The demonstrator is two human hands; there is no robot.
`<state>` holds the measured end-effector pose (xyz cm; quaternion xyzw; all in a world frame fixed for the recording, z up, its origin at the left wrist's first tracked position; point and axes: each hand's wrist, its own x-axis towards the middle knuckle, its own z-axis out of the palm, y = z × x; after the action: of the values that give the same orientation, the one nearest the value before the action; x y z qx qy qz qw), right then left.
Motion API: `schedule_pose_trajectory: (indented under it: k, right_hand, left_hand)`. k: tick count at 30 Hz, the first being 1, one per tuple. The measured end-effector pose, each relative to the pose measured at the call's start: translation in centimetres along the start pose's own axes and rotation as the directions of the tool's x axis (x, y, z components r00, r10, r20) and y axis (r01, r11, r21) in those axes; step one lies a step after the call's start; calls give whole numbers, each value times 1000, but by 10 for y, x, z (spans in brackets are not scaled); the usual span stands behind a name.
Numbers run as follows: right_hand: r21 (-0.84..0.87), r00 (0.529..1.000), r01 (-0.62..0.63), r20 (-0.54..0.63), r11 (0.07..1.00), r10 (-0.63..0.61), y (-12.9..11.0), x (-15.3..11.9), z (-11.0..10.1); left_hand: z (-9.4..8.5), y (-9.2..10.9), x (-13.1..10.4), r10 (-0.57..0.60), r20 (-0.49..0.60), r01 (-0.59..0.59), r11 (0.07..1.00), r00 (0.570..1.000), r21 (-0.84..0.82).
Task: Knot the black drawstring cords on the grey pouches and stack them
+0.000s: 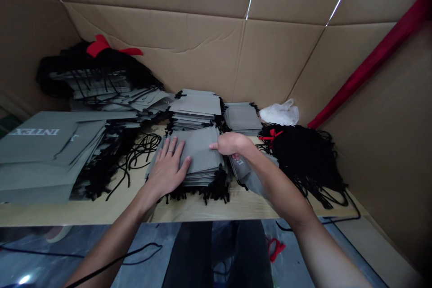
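From my remote head view, I have the left hand (167,168) spread flat on the front stack of gray corded bags (202,150), which sits mid-table near the front edge. My right hand (231,144) is at that stack's right edge, fingers mostly curled; I can't tell whether it grips anything. Farther right lies a black cord bundle (300,155) with a red tie (272,136).

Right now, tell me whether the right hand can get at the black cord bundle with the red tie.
Probably yes: the black cord bundle lies to the right of the right hand, with no barrier visible between them.
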<state>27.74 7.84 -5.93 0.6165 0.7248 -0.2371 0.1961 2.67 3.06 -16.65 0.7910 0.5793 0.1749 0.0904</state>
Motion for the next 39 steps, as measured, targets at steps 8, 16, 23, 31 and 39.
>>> schedule_pose_trajectory:
  k: [8,16,23,31,39]
  right_hand:
    - [-90,957,37,-282,995,-61,38,-69,-25]
    - [50,633,141,-773,989,-51,58,-135,-24]
    - [40,462,613,-828,789,-317,18,-131,-4]
    - [126,320,912,-813,391,-485,0,-111,12]
    - [17,281,765,-909,644,-309,0,-90,4]
  left_hand:
    - [-8,3,-1,10,2,-10,999,1000,-32]
    - [-50,46,-15,113,-149,-148,958,982,-245]
    - [-81,100,-29,231,3,-145,621,973,-770]
    - [-84,111,-39,175,-149,-210,416,973,-885]
    - [-72,79,-8,-409,-202,-70,315,890,-947]
